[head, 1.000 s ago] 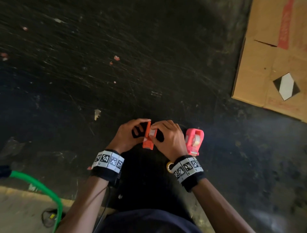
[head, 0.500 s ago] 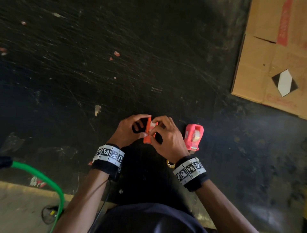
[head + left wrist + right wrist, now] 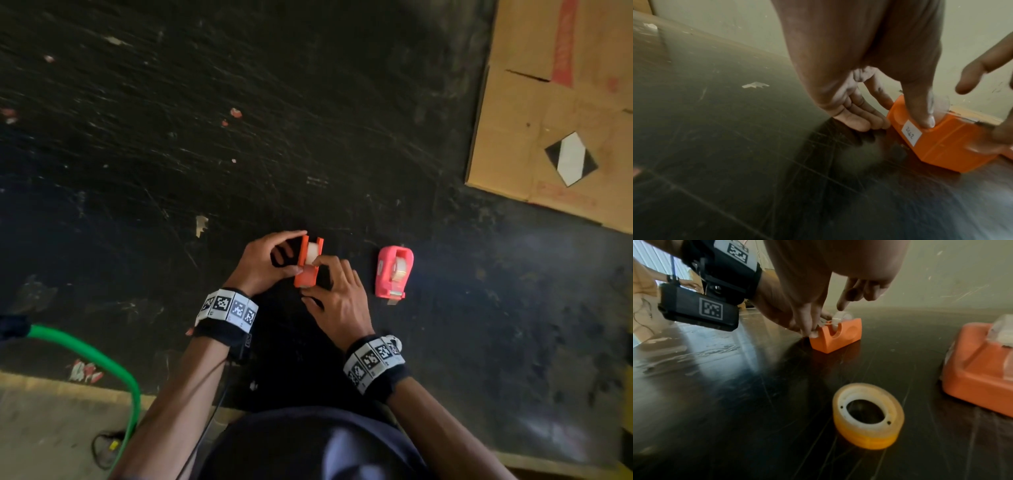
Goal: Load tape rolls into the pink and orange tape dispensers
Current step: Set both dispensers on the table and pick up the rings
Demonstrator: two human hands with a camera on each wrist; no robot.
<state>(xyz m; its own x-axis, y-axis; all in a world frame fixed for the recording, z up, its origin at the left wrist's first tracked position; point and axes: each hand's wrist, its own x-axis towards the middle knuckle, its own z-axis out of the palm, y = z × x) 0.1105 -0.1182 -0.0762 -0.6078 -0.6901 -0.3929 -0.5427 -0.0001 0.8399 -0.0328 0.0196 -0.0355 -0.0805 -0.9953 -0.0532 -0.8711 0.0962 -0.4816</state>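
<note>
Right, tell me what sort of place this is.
Probably a workshop or storeroom bench: a scratched dark tabletop flecked with paper scraps, a flattened brown cardboard box at one corner, and a green hose trailing off the near edge.

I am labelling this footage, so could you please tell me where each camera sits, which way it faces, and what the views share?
Head: above, looking down at the dark table; both forearms, left hand and right hand show.
Left wrist: along the left hand toward the orange dispenser; its thumb and fingers show.
Right wrist: low, from behind the right hand, across a loose tape roll to the pink dispenser; the left wristband shows too.
Shared: the orange dispenser appears in all three views.
</note>
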